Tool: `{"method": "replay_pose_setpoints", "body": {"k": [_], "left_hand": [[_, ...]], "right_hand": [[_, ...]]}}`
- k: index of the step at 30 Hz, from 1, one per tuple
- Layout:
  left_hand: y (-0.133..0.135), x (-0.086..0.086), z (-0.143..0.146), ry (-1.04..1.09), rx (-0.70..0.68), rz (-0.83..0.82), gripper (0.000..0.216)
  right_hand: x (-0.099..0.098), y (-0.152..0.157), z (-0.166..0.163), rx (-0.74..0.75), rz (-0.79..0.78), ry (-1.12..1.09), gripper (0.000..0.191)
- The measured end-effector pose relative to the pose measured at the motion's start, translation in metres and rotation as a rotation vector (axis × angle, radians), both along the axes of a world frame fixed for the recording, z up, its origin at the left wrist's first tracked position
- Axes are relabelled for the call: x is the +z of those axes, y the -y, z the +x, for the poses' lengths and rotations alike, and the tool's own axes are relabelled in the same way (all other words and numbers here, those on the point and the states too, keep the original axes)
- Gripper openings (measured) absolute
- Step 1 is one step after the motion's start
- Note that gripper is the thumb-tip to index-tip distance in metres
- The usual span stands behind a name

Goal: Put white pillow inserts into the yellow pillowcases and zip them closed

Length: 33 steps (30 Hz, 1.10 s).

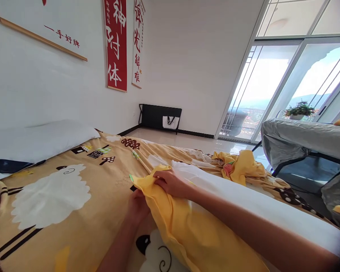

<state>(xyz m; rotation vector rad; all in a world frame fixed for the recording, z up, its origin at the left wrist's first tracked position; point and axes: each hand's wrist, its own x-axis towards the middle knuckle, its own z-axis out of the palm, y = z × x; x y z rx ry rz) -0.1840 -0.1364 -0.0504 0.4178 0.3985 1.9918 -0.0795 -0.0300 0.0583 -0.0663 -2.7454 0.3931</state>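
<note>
At frame centre my right hand [170,184] pinches the open edge of the soft yellow fabric cover [187,230]. My left hand [138,210] sits beneath it, fingers hidden. I judge the white padded insert [243,196], right of centre, mostly uncovered.

Blanket [73,211]: tan with white sheep; cloth [187,226]: plain yellow; pillow [39,139]: white; banner [116,45]: red with white characters.
</note>
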Motion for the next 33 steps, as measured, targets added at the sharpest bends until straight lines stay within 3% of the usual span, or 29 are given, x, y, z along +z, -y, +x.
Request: {"method": "replay_pose_setpoints", "body": {"k": [2, 6, 8, 10, 14, 19, 23, 24, 26, 29, 33], "left_hand": [[0.0, 0.008, 0.008, -0.096, 0.087, -0.071, 0.024], [-0.001, 0.014, 0.03, -0.488, 0.464, -0.145, 0.023], [-0.001, 0.011, 0.039, -0.685, 0.528, -0.215, 0.024], [-0.001, 0.006, 0.043, -0.765, 0.53, -0.296, 0.023], [-0.003, 0.001, 0.045, -0.668, 0.507, -0.34, 0.025], [-0.009, 0.004, 0.042, -0.486, 0.233, -0.25, 0.037], [-0.012, 0.0, 0.036, -0.702, 0.051, -0.231, 0.033], [-0.012, 0.0, 0.034, -0.778, 0.08, -0.262, 0.03], [-0.01, 0.001, 0.033, -0.878, 0.282, -0.339, 0.021], [-0.005, 0.01, 0.031, -0.812, 0.586, -0.311, 0.014], [-0.001, 0.016, 0.024, -0.476, 0.48, -0.238, 0.026]], "right_hand": [[-0.001, 0.0, 0.001, -0.107, -0.075, -0.082, 0.017], [0.002, 0.001, -0.005, -0.236, -0.147, -0.181, 0.017], [0.004, 0.003, -0.009, -0.253, -0.174, -0.193, 0.017], [0.004, 0.006, -0.012, -0.265, -0.201, -0.196, 0.017], [0.003, 0.004, -0.017, -0.268, -0.258, -0.216, 0.016], [0.011, -0.017, -0.019, -0.358, -0.483, -0.318, 0.017], [0.012, -0.029, -0.017, -0.371, -0.547, -0.368, 0.019], [0.01, -0.029, -0.016, -0.348, -0.558, -0.358, 0.019], [0.005, -0.025, -0.016, -0.296, -0.585, -0.321, 0.018], [-0.001, -0.018, -0.019, -0.257, -0.582, -0.251, 0.016], [-0.003, -0.004, -0.021, -0.229, -0.489, -0.152, 0.015]]}}
